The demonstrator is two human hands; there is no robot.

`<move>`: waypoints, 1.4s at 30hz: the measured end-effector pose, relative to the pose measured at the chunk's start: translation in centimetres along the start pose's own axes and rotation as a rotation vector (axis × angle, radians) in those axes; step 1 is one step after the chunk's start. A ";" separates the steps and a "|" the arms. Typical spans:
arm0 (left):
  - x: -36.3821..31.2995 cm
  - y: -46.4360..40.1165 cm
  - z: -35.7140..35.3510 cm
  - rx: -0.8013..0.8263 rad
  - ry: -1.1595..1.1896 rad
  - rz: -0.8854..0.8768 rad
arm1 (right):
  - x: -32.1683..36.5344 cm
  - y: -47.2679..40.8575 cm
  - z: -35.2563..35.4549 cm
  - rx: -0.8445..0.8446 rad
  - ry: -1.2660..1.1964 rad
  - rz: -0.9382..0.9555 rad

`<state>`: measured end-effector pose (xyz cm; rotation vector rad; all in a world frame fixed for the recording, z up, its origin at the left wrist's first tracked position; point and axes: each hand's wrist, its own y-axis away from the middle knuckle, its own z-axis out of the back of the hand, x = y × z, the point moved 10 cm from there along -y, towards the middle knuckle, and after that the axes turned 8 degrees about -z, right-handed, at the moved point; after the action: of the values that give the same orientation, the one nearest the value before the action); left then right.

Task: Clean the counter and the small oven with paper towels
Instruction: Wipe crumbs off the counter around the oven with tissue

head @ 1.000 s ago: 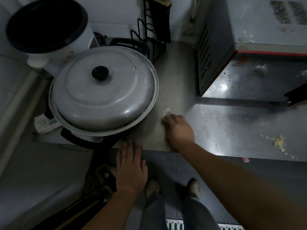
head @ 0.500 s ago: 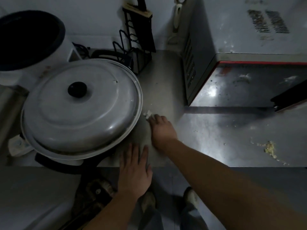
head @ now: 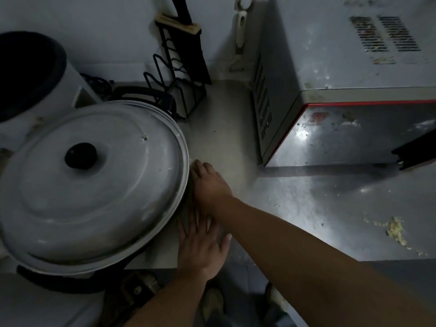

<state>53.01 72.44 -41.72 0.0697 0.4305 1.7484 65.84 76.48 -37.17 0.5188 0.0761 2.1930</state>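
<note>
Resting flat at the front edge of the dull stainless-steel counter (head: 306,208), the left hand (head: 200,246) has its fingers spread and loose, gripping nothing. Just beyond it the right hand (head: 207,185) lies palm down on the counter, pressed against the rim of the large round grey metal lid with a black knob (head: 89,185); whether its fingers are closed on a paper towel cannot be told, since no towel shows from under the hand. The lid covers a wide pan that overhangs the counter's front left edge. Toward the front right edge lies a scatter of pale yellow food crumbs (head: 396,230). Farther back on the right stands the small silver oven with a red-trimmed dark glass door (head: 342,133), its door smeared and spotted. At the back edge, against the wall, stands a black wire rack (head: 179,74), and in the back left corner a white cylindrical appliance with a dark open top (head: 28,74).
</note>
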 end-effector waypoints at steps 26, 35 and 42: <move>-0.2 -0.4 0.3 -0.013 -0.056 -0.048 | -6.5 10.0 5.0 -0.482 -0.261 -0.247; -0.2 -0.7 0.5 -0.030 -0.066 -0.031 | -11.6 11.2 2.2 -0.328 0.023 -0.443; 0.0 -0.5 0.3 -0.027 -0.071 -0.024 | -20.6 15.5 6.2 -0.414 -0.006 -0.659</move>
<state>53.59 72.57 -41.59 0.1064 0.3547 1.7219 67.97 50.15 -34.93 0.2179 -0.1852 1.5037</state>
